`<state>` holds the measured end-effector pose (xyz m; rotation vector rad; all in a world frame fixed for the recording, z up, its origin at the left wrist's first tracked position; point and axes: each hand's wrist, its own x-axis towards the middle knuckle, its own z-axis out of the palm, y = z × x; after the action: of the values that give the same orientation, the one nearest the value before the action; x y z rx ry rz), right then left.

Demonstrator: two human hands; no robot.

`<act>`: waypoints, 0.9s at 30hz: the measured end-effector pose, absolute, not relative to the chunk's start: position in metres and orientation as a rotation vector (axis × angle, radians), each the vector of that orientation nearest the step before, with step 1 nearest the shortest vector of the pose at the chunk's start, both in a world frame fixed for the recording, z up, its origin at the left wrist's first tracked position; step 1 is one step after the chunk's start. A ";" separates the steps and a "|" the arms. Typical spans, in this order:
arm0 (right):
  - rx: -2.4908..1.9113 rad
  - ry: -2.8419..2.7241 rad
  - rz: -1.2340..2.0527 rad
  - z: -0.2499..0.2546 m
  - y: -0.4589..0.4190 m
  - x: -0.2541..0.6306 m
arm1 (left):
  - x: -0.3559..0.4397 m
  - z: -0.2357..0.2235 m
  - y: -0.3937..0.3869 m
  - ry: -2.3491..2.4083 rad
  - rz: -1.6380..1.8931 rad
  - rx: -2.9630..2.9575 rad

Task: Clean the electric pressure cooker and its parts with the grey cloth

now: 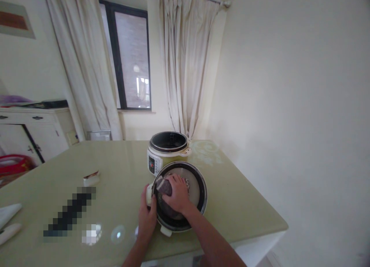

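A pressure cooker lid [199, 186] is turned so its pale metal inner face and black sealing ring show. My left hand [148, 211] grips its left edge by a white handle [149, 193]. My right hand [177, 193] is closed around a dark grey-purple cloth [164, 186] with a light stripe, and lies against the inside of the lid. The hand and cloth cover part of that inner face. Just behind the lid stands the electric pressure cooker [154, 163], uncovered, with its dark inner pot [169, 141] visible and a control panel at its front left.
All this is on a glossy pale green table [124, 163]. A small white item [91, 179], a dark pixelated patch [71, 213] and white objects [10, 224] are to the left. A wall [289, 105] runs along the table's right side, and curtains [187, 59] hang behind.
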<state>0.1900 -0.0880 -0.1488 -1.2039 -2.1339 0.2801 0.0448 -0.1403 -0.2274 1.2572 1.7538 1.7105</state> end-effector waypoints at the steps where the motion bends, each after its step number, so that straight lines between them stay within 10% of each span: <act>1: -1.158 -2.181 0.335 -0.154 -0.092 0.201 | 0.045 -0.228 -0.140 1.741 1.712 1.248; 8: -0.956 -2.484 0.604 -0.147 -0.080 0.290 | 0.048 -0.228 -0.140 1.764 1.690 1.247; 17: -1.481 -2.180 -0.014 -0.125 -0.061 0.212 | 0.050 -0.227 -0.141 1.732 1.647 1.282; 27: -1.120 -2.540 0.332 -0.149 -0.100 0.242 | 0.045 -0.234 -0.137 1.777 1.676 1.196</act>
<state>0.2425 -0.1004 -0.1491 -1.1204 -2.5402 0.3325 0.0448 -0.1371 -0.2336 1.1964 1.7770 1.6758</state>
